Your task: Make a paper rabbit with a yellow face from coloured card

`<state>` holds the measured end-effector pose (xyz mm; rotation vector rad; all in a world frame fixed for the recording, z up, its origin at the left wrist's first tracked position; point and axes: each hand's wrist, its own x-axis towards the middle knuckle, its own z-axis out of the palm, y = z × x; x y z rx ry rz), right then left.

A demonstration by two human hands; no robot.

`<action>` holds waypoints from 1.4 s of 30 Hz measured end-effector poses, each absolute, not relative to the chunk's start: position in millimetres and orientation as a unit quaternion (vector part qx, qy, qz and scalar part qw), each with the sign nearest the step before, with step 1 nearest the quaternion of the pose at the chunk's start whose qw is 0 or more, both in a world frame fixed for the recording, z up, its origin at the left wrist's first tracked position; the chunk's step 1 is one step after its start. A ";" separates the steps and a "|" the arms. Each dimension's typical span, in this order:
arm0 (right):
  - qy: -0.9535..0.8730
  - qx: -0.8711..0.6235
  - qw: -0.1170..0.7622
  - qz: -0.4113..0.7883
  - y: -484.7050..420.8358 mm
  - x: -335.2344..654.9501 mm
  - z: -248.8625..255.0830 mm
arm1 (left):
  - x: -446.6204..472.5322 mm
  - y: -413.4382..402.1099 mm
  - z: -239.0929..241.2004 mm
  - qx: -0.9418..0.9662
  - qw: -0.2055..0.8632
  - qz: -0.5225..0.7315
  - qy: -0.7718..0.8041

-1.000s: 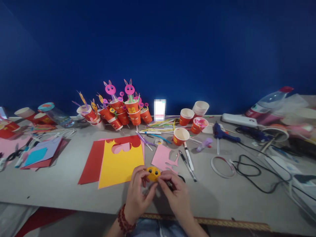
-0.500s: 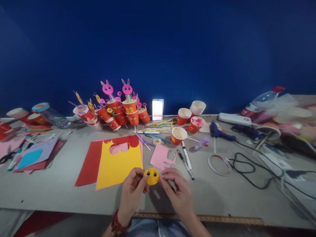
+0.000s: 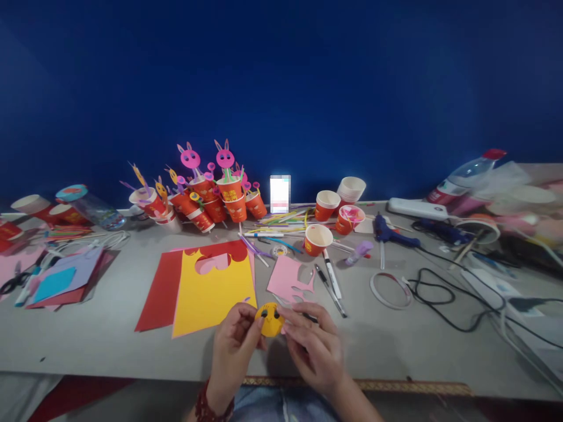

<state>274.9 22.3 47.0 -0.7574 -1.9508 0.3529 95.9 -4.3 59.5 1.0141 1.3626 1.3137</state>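
A round yellow paper face (image 3: 270,326) with dark eyes and drawn lashes is held up just above the table's front part. My left hand (image 3: 235,337) pinches its left edge between thumb and fingers. On the opposite edge, the fingers of my right hand (image 3: 314,346) are closed and partly cover the face. A small bit of pink shows by the right fingertips; I cannot make out what it is. Behind my hands lies a cut pink paper sheet (image 3: 284,277). To the left are a yellow sheet (image 3: 215,299) and a red sheet (image 3: 158,293).
Decorated red paper cups (image 3: 231,199) with rabbit faces stand at the back left. An open cup (image 3: 318,240), a marker (image 3: 333,275) and a pen (image 3: 329,290) sit right of centre. Further right are a blue glue gun (image 3: 393,234), a tape roll (image 3: 390,290) and cables (image 3: 444,302).
My right hand has moved slightly left, its fingers now reaching over the right edge of the yellow face. The face looks slightly tilted or bent compared with before.
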 end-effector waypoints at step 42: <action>-0.254 -0.348 0.487 0.760 7.9 271.1 55.4 | 71.6 -9.1 31.5 0.721 -0.023 0.515 0.462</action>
